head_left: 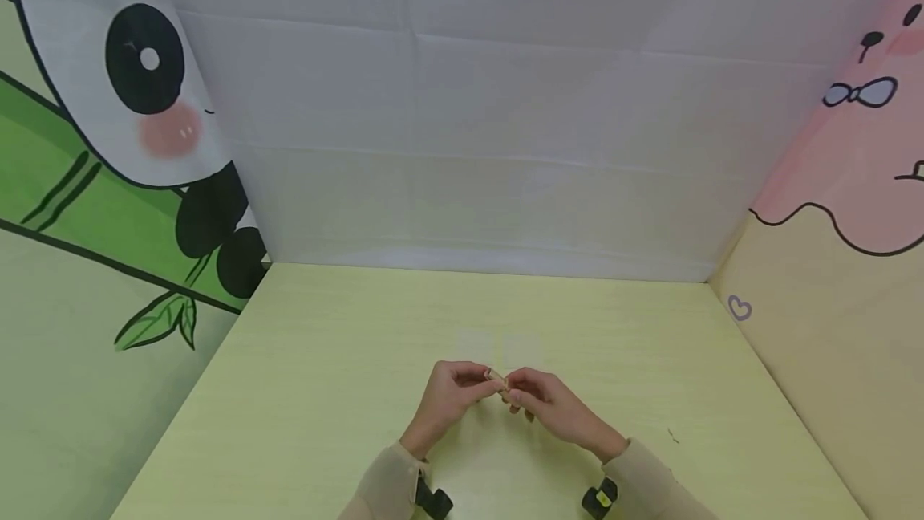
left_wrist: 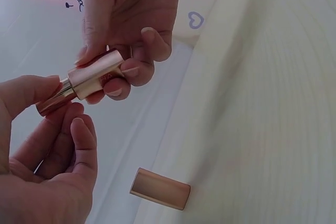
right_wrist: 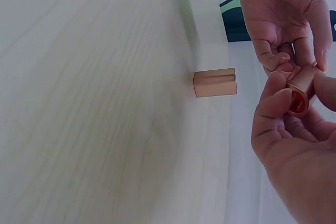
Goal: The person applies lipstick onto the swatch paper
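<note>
Both hands meet over the table, holding a rose-gold lipstick tube (head_left: 496, 376) between them. My left hand (head_left: 451, 396) pinches its narrower shiny base, seen close up in the left wrist view. The wider sleeve of the tube is gripped by my right hand (head_left: 552, 404), thumb on one side and fingers on the other. In the right wrist view, red lipstick (right_wrist: 297, 100) shows inside the tube's round end. A separate rose-gold cap (left_wrist: 160, 189) lies on its side on the table near the hands.
The pale wood-grain table (head_left: 361, 343) ends at a white backdrop (head_left: 505, 143). A panda-printed panel (head_left: 173, 62) stands on the left, a pink and cream one (head_left: 830, 263) on the right. A small dark mark (head_left: 673, 436) shows beyond the right forearm.
</note>
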`<state>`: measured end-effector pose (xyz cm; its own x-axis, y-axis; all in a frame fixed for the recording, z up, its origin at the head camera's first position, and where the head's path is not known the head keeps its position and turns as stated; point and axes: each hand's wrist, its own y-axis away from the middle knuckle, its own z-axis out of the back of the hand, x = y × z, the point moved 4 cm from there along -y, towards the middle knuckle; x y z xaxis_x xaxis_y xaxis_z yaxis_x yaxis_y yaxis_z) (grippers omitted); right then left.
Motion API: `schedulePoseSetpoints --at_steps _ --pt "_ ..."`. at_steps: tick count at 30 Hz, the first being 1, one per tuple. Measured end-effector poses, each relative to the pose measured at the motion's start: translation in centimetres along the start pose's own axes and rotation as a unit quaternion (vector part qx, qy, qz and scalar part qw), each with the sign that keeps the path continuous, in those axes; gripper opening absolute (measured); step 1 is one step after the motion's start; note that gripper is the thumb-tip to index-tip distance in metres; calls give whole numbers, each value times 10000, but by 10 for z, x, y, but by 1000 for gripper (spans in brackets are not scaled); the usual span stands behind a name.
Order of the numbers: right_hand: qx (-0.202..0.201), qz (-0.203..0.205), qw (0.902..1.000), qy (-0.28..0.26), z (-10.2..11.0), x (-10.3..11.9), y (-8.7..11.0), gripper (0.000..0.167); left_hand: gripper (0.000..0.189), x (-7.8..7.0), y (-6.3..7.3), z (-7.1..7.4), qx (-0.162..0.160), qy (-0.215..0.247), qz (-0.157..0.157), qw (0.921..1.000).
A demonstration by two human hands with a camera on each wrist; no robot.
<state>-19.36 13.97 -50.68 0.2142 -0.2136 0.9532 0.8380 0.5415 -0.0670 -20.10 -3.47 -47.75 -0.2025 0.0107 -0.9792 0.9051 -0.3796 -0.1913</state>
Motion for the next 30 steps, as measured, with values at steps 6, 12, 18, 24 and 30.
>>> schedulePoseSetpoints --at_steps 6,12,18,24,30 --pt "317 -192 9989 -297 -2 0 1 29 19 1 0 0 97 80 -21 9999" --pt "497 -206 9978 -385 -3 -1 2 31 18 1 1 1 117 56 -36 9999" --pt "519 -369 9966 -526 -4 1 3 38 18 0 3 2 91 73 8 9999" --pt "127 -285 9958 -856 -6 1 4 29 18 -2 4 3 -17 80 -52 10000" --pt "-855 278 9948 -469 -4 10 6 30 16 -2 4 2 -98 163 -50 9998"
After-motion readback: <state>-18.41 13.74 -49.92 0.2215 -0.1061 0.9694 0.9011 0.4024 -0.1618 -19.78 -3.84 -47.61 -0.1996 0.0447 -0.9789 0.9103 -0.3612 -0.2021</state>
